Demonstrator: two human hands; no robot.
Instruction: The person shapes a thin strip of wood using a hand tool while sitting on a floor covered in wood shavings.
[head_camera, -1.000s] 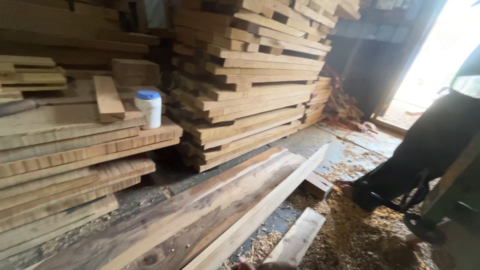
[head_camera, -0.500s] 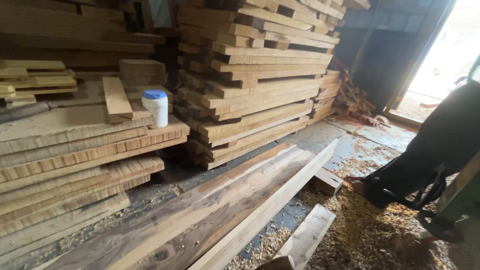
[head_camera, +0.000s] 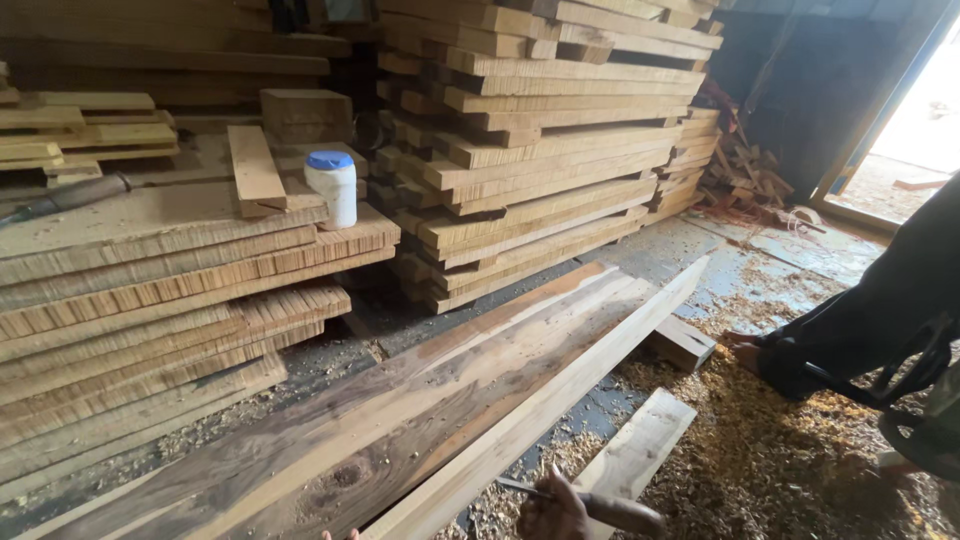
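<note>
My right hand (head_camera: 553, 512) shows at the bottom edge, closed around a tool with a wooden handle (head_camera: 622, 514) and a thin metal blade pointing left. It hovers beside the near end of a pale long beam (head_camera: 560, 385) that lies on wide dark planks (head_camera: 400, 410) on the floor. Only fingertips of my left hand (head_camera: 340, 535) peek in at the bottom edge over the dark planks; their pose is unclear.
Stacks of sawn boards (head_camera: 540, 140) fill the back and left. A white jar with a blue lid (head_camera: 332, 188) stands on the left stack (head_camera: 150, 270). A short board (head_camera: 635, 455), a wood block (head_camera: 683, 342) and sawdust (head_camera: 790, 460) cover the floor. Another person's legs (head_camera: 860, 320) are at right.
The view has shifted slightly leftward. My right hand with the tool has come into view at the bottom edge. The other person's legs stay at the right.
</note>
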